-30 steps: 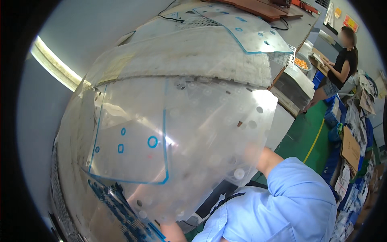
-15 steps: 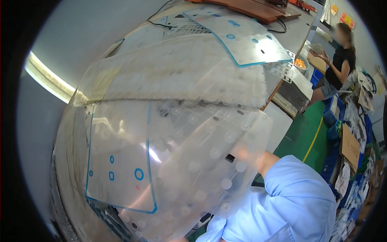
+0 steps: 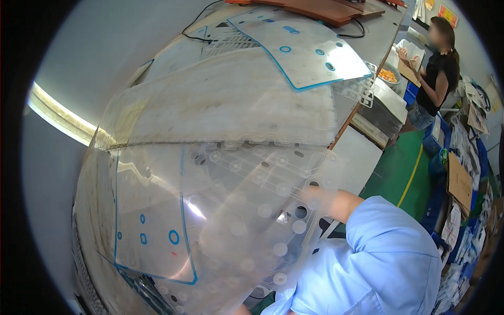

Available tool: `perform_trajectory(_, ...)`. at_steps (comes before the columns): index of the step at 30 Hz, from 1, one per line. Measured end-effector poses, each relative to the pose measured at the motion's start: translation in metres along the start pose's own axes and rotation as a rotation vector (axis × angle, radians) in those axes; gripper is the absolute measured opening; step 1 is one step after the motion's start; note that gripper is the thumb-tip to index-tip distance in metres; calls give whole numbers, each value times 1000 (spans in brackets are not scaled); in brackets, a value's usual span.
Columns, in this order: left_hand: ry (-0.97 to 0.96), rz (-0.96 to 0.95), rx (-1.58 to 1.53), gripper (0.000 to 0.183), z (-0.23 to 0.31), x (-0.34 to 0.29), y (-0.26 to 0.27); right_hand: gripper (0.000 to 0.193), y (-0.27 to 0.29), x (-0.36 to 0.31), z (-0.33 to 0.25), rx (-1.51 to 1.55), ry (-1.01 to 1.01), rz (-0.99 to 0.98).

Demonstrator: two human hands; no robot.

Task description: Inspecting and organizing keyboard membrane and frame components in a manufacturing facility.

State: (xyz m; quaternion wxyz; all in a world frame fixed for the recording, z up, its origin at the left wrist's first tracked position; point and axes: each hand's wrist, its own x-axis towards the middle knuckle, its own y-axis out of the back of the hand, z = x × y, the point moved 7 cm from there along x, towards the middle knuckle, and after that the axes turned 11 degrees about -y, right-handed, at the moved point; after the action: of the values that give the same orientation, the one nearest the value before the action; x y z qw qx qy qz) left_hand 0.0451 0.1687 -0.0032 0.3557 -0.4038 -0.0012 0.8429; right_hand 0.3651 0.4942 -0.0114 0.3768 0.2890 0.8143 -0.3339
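A large translucent plastic sheet [image 3: 236,226], with round holes and pale discs, hangs raised and bowed in front of me. At its right edge my right hand [image 3: 317,195] grips it, the fingers blurred behind the cloudy plastic. Only a bit of skin from my left arm shows at the bottom edge; my left hand is hidden. Left of and partly behind the raised sheet is a clear panel with blue outlines [image 3: 149,210]. Beyond it lies a stack of whitish, stained sheets [image 3: 226,100], topped by another blue-edged clear panel [image 3: 310,52].
A brown board [image 3: 315,10] and a black cable [image 3: 362,29] are at the far side of the table. To the right stand a clear bin [image 3: 375,118] and a bowl of orange pieces [image 3: 387,75]. Beyond, a person [image 3: 438,68] stands by blue crates [image 3: 434,139].
The plastic sheet's right part has shifted slightly left, together with my right hand. The view has moved a little. The other person's hands have changed position over a white container.
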Motion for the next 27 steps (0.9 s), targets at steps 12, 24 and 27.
perform_trajectory(12, 4, -46, 18, 55, 6, 5, -2, 77, -43, -1, -33, -151, 15, 87)
perform_trajectory(24, -37, -196, 52, 56, 25, 17, -5, 73, -46, -44, 52, 219, 62, 48)
perform_trajectory(27, -58, -237, 57, 56, 31, 20, -8, 71, -49, -47, 76, 334, 60, 1)
